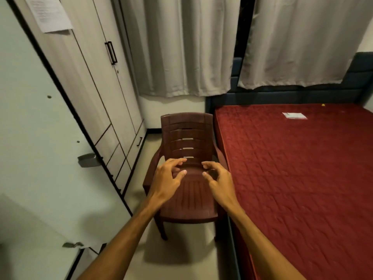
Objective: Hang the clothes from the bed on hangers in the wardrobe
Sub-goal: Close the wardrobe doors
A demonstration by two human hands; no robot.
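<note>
Over chair (187, 188) at 6 o'clock | left hand (167, 178), right hand (219, 179) open, empty | bed (292, 168) at 3 o'clock bare | clothes unseen; probably soft, light: take by shoulders

Small room, kinda dim with a warm indoor light: pale grey curtains (181, 47) hang across the far wall, with a dark gap between the two panels. A brown plastic armchair (187, 158) sits on the light floor (181, 259) in the middle, and a pale door (40, 158) stands open on the near left.
</note>
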